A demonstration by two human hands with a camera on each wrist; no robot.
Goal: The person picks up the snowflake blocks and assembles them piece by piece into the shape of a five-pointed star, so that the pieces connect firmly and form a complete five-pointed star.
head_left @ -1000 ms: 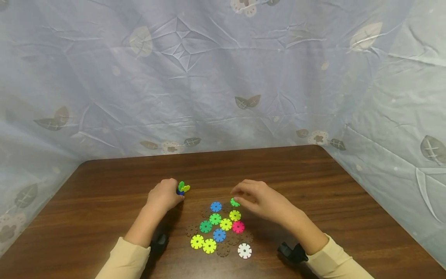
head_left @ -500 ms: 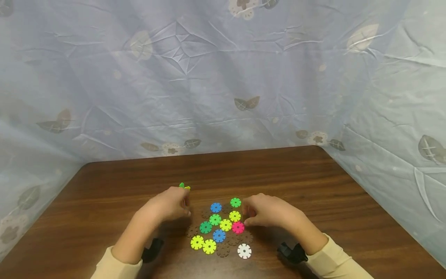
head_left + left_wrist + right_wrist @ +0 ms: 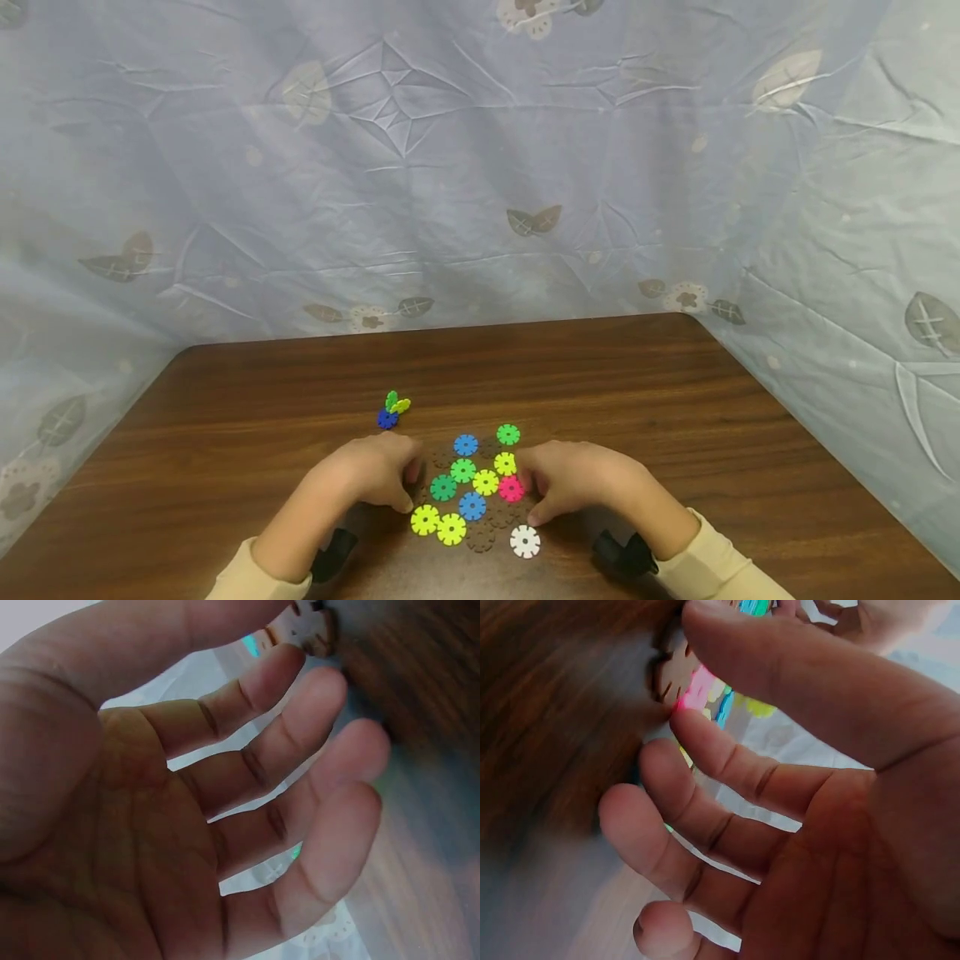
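Note:
My left hand (image 3: 378, 471) rests at the left side of a spread of notched plastic discs, fingers loosely bent. In the left wrist view its palm holds nothing, and a brown disc (image 3: 309, 630) lies beyond the fingertips. On the spread's right side is my right hand (image 3: 577, 477), near the pink disc (image 3: 512, 488) and the white disc (image 3: 525, 542). The right wrist view shows that palm bare too, with a brown disc (image 3: 673, 673) past the thumb. Yellow (image 3: 452, 529), blue (image 3: 472, 506) and green (image 3: 443, 487) discs lie flat between the hands.
A small joined cluster of a dark blue disc (image 3: 387, 418), a green disc (image 3: 392, 400) and a yellow disc (image 3: 401, 406) stands behind my left hand. The brown wooden table (image 3: 600, 367) meets a patterned cloth (image 3: 465, 167) at its back edge.
My left hand has left the joined cluster and come nearer, to the spread's left side. My right hand has moved back from the far green disc toward me. The cluster stays on the table.

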